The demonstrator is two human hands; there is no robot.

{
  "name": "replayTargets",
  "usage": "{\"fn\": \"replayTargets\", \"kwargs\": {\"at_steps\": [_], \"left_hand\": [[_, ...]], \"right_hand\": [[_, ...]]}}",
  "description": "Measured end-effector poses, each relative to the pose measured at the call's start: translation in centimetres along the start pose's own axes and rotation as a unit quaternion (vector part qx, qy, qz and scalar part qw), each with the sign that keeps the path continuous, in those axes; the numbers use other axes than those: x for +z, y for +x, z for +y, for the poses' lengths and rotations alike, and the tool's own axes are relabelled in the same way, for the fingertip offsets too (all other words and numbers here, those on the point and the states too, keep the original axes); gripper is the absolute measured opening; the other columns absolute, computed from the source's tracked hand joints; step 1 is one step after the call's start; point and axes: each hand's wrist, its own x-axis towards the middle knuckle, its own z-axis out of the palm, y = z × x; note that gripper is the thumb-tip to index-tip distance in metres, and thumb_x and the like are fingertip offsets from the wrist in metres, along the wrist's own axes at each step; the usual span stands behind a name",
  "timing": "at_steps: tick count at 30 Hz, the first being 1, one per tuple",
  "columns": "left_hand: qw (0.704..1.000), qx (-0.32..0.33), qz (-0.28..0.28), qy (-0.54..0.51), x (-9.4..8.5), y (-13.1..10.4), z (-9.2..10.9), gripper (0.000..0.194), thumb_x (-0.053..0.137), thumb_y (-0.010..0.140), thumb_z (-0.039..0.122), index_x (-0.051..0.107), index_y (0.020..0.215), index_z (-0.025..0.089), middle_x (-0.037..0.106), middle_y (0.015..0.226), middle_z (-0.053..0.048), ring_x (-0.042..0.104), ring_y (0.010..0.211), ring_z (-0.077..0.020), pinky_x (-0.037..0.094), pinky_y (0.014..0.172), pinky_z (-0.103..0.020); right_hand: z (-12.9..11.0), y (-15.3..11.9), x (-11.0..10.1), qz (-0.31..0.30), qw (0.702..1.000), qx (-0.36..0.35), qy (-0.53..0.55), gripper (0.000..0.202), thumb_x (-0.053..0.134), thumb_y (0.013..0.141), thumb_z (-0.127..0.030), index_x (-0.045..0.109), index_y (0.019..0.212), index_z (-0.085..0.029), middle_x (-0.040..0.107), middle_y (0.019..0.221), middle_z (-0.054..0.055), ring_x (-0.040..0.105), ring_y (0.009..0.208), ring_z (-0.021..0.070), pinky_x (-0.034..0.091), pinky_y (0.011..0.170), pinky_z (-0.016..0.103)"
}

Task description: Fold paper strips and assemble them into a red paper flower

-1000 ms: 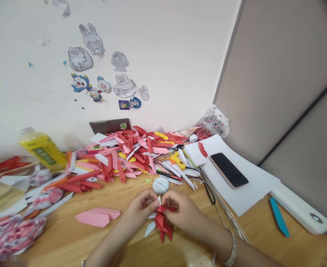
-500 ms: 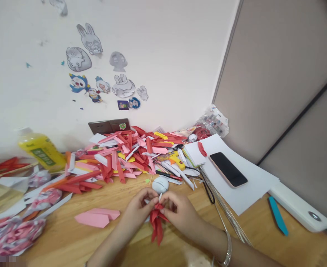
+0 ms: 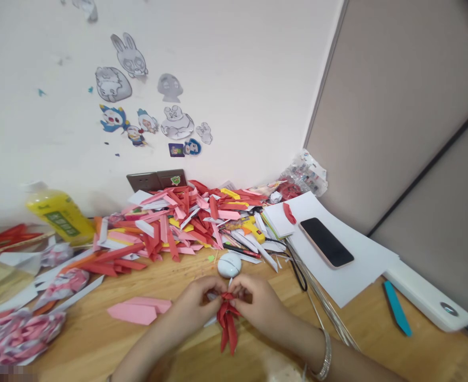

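Observation:
Between my two hands hangs a red folded-paper piece [image 3: 228, 323], with several pointed ends drooping downward. My left hand [image 3: 202, 302] pinches its upper left side with thumb and fingers. On the other side my right hand [image 3: 253, 302], above a wrist with a silver bracelet [image 3: 326, 354], grips the upper right of the same piece. A thin white bit shows at the top between the fingertips; I cannot tell what it is. Just beyond the hands sits a white rounded object like a computer mouse [image 3: 229, 264]. A pink folded paper [image 3: 139, 310] lies left of my left forearm.
A heap of red, pink, white and yellow folded strips [image 3: 178, 217] lines the wall. Around it are a yellow bottle [image 3: 61, 215], a yellow glue gun [image 3: 253, 229], a phone [image 3: 327, 242] on white sheets, thin rods [image 3: 329, 313], a white device [image 3: 429, 294] and a teal cutter [image 3: 397, 307].
Both hands stay around the red paper piece. My left hand has shifted slightly down, and the drooping ends have swung a little to the right.

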Motion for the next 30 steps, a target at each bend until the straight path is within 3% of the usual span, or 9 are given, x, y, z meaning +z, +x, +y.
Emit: {"fn": "replayTargets", "kwargs": {"at_steps": [5, 14, 25, 30], "left_hand": [[0.999, -0.009, -0.016, -0.038, 0.1, -0.2, -0.7, 0.013, 0.046, 0.068, 0.016, 0.057, 0.075, 0.019, 0.060, 0.071, 0.002, 0.056, 0.071, -0.0167, 0.043, 0.065, -0.026], [0.998, -0.029, -0.024, -0.058, 0.2, 0.1, -1.3, 0.004, 0.054, 0.069, 0.019, 0.056, 0.071, 0.017, 0.061, 0.071, 0.002, 0.057, 0.069, -0.0160, 0.042, 0.064, -0.026], [0.989, 0.047, 0.013, 0.139, 0.4, -0.5, -0.5, 0.010, 0.047, 0.077, 0.020, 0.053, 0.068, 0.019, 0.059, 0.069, 0.000, 0.054, 0.065, -0.0153, 0.039, 0.059, -0.024], [0.992, 0.046, 0.009, 0.116, 0.5, -0.1, -1.1, 0.009, 0.049, 0.076, 0.022, 0.055, 0.071, 0.018, 0.061, 0.070, 0.000, 0.056, 0.066, -0.0155, 0.040, 0.060, -0.024]], "right_hand": [[-0.6, -0.2, 0.2, -0.016, 0.999, 0.013, 0.038, 0.022, 0.054, 0.067, 0.002, 0.061, 0.077, -0.015, 0.061, 0.072, -0.001, 0.058, 0.068, 0.0118, 0.045, 0.065, 0.022], [-0.8, -0.1, 0.2, -0.017, 0.999, 0.024, 0.039, 0.021, 0.055, 0.065, 0.002, 0.061, 0.073, -0.016, 0.061, 0.069, -0.002, 0.057, 0.066, 0.0120, 0.045, 0.063, 0.022], [-0.2, -0.2, 0.2, -0.011, 0.999, 0.019, 0.027, 0.017, 0.053, 0.066, -0.002, 0.059, 0.072, -0.017, 0.057, 0.065, -0.003, 0.055, 0.061, 0.0112, 0.043, 0.058, 0.021], [0.1, -0.3, 0.3, -0.006, 0.999, 0.017, 0.030, 0.018, 0.052, 0.065, -0.001, 0.059, 0.072, -0.016, 0.056, 0.065, -0.003, 0.053, 0.061, 0.0104, 0.042, 0.057, 0.020]]}}
